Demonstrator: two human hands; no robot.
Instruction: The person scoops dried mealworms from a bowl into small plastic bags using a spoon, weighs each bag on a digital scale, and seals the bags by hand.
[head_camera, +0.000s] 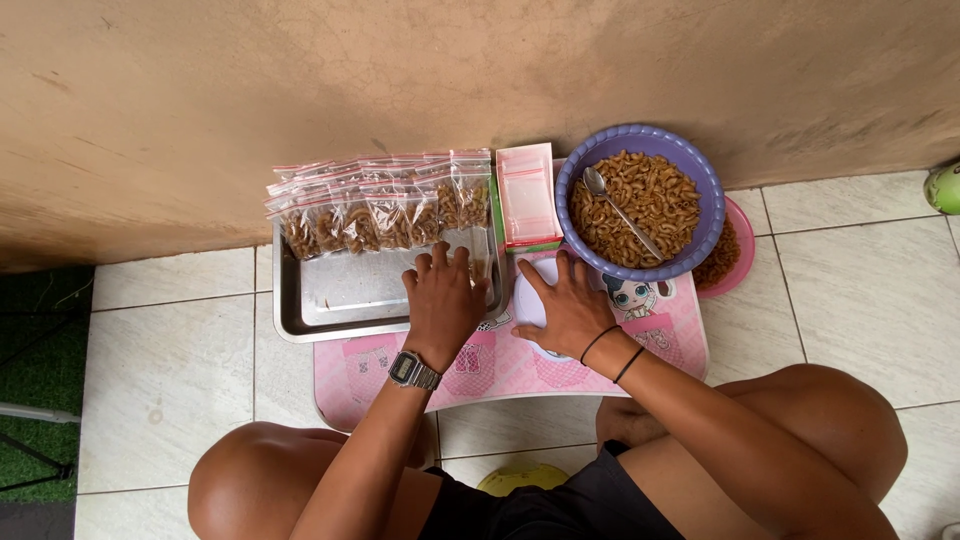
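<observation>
A small white scale (528, 300) on the pink bench (520, 365) is gripped at its near edge by the right hand (572, 310), fingers curled round it. The left hand (445, 300) lies flat and empty on the steel tray (340, 300). The purple bowl (640, 200) of macaroni just beyond could be knocked and spilled, or the filled bags (380, 210) toppled.
</observation>
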